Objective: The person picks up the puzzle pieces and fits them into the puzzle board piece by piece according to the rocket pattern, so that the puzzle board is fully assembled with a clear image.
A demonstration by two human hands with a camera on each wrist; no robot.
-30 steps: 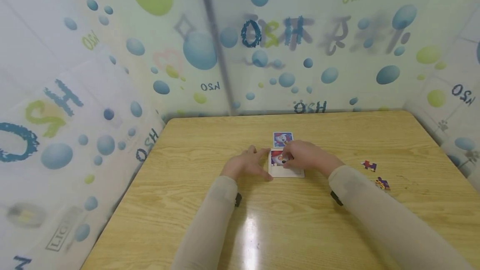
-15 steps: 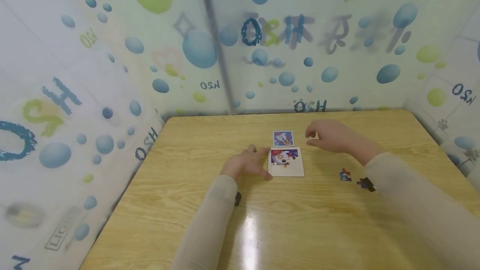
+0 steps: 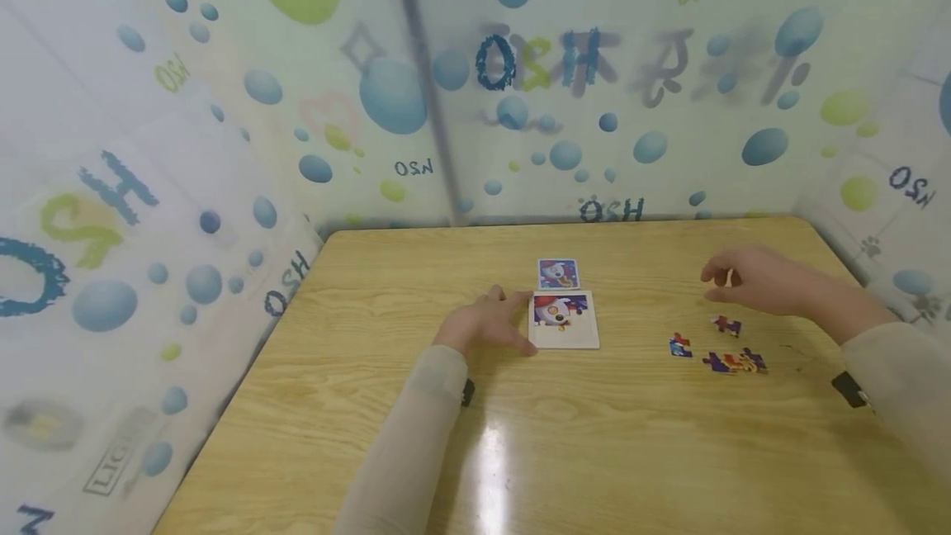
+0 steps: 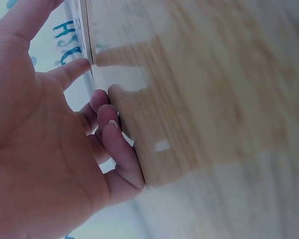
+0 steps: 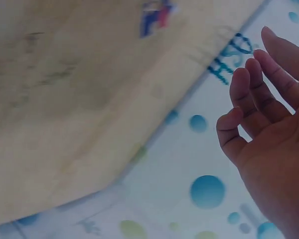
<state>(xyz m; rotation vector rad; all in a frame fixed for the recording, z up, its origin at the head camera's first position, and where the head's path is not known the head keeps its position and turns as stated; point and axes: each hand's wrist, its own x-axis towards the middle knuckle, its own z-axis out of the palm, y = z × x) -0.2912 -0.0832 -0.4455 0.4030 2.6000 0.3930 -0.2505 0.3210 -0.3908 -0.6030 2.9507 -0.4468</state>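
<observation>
A square puzzle board (image 3: 579, 340) lies on the table, its upper part filled with a white-faced, red-hatted cartoon picture and its lower part bare. My left hand (image 3: 486, 322) rests at the board's left side, thumb and index finger spread against its edge. In the left wrist view that hand (image 4: 45, 139) has its other fingers bent on the tabletop. Over the table's right side hovers my right hand (image 3: 758, 277), holding nothing, fingers loosely bent. Below it lies a puzzle piece (image 3: 726, 325). The right wrist view shows the relaxed hand (image 5: 274, 114) apart from a blurred puzzle piece (image 5: 155, 17).
Behind the board lies a small picture card (image 3: 557, 273) with a similar cartoon. More loose puzzle pieces lie at the right, one apart (image 3: 679, 345) and others bunched together (image 3: 734, 362). Patterned walls (image 3: 565, 188) border the wooden table (image 3: 357, 386) at the back and sides.
My right hand has left the board and swung right, above the loose pieces, uncovering the picture and a piece at its upper right. The left hand stays at the board's edge.
</observation>
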